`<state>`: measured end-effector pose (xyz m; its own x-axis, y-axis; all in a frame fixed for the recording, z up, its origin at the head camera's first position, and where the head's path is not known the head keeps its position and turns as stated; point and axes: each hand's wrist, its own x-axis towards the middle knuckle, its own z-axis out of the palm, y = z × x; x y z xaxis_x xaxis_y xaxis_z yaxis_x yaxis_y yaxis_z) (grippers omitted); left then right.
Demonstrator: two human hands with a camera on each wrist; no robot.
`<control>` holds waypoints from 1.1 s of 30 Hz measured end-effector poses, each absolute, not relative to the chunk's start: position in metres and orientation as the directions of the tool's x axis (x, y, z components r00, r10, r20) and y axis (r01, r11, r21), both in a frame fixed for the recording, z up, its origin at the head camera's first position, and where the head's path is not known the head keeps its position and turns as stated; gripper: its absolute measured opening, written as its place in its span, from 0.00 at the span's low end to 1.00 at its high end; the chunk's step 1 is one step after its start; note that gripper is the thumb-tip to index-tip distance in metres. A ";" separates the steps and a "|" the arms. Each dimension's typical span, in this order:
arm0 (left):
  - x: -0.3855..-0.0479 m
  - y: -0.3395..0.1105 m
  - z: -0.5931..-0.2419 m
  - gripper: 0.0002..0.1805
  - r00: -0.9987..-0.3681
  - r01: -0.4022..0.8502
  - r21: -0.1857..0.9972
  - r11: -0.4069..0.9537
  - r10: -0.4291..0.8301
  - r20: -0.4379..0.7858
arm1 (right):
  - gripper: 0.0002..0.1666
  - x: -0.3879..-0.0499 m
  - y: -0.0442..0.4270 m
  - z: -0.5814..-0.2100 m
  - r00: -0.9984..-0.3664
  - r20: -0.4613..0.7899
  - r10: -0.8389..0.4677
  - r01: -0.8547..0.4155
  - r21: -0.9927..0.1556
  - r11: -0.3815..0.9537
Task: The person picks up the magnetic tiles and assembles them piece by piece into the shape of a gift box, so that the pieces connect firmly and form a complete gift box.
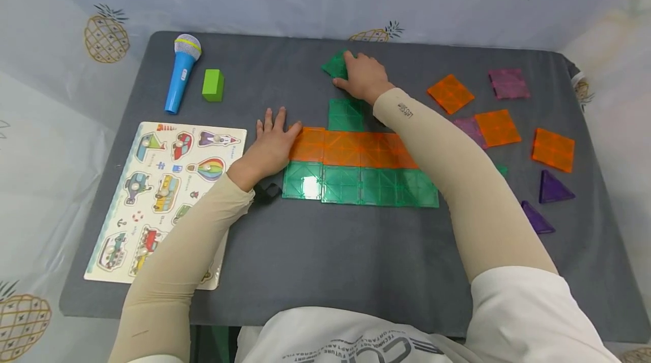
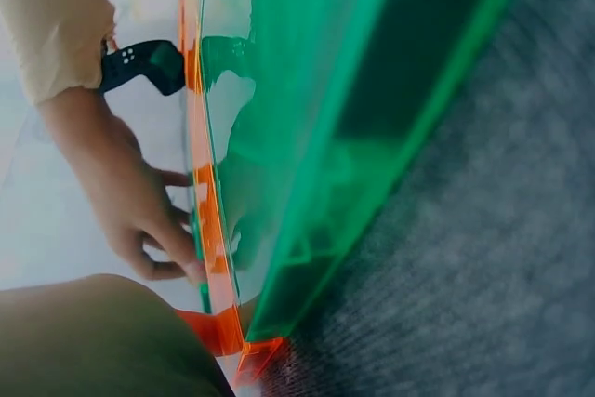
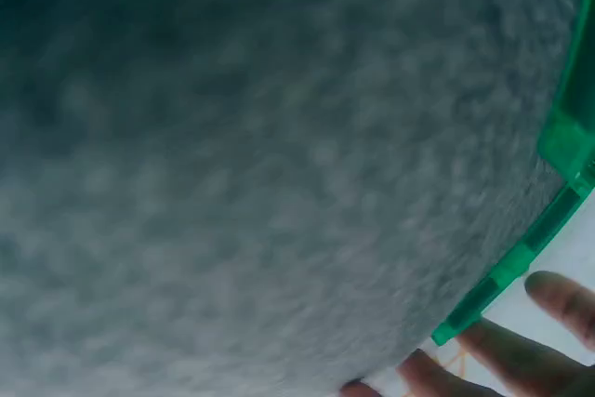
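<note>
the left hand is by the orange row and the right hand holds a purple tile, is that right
No: the right hand holds a green tile, not purple, as the head view shows. The left hand is by the orange row.

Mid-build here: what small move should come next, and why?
Probably slide the green piece in the right hand toward the single green tile above the orange row: a gap separates them, and the left hand rests at the row's left end.
</note>
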<state>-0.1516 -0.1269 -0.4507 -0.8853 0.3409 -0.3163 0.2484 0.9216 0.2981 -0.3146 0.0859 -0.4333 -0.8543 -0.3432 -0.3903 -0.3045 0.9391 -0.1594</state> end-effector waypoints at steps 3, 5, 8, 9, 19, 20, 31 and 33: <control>-0.151 -0.128 -0.449 0.29 -0.882 0.243 0.307 0.920 0.341 -0.324 | 0.48 -0.314 0.097 -0.429 -0.849 -0.374 -0.373 -0.325 -0.186 0.927; -0.151 -0.126 -0.448 0.29 -0.880 0.244 0.312 0.918 0.345 -0.327 | 0.48 -0.312 0.113 -0.425 -0.833 -0.376 -0.406 -0.343 -0.225 0.912; -0.150 -0.125 -0.447 0.30 -0.880 0.243 0.310 0.919 0.344 -0.329 | 0.49 -0.307 0.145 -0.419 -0.782 -0.387 -0.489 -0.396 -0.297 0.869; -0.149 -0.126 -0.447 0.30 -0.880 0.241 0.309 0.920 0.341 -0.329 | 0.50 -0.303 0.155 -0.417 -0.760 -0.390 -0.520 -0.418 -0.320 0.851; -0.149 -0.127 -0.447 0.31 -0.886 0.233 0.333 0.914 0.340 -0.315 | 0.49 -0.252 0.214 -0.422 -0.666 -0.379 -0.642 -0.508 -0.400 0.763; -0.149 -0.127 -0.446 0.31 -0.887 0.233 0.333 0.914 0.340 -0.313 | 0.48 -0.248 0.214 -0.424 -0.671 -0.358 -0.649 -0.513 -0.408 0.755; -0.149 -0.126 -0.446 0.33 -0.881 0.231 0.341 0.911 0.345 -0.323 | 0.42 -0.235 0.214 -0.438 -0.717 -0.260 -0.647 -0.516 -0.426 0.743; -0.150 -0.126 -0.447 0.33 -0.883 0.233 0.342 0.910 0.346 -0.318 | 0.40 -0.237 0.215 -0.438 -0.723 -0.244 -0.646 -0.526 -0.413 0.744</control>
<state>-0.1496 -0.1257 -0.4465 -0.8829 0.3457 -0.3179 0.2333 0.9103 0.3419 -0.2368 0.2154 -0.4379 -0.7232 -0.6462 -0.2435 -0.5258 0.7439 -0.4125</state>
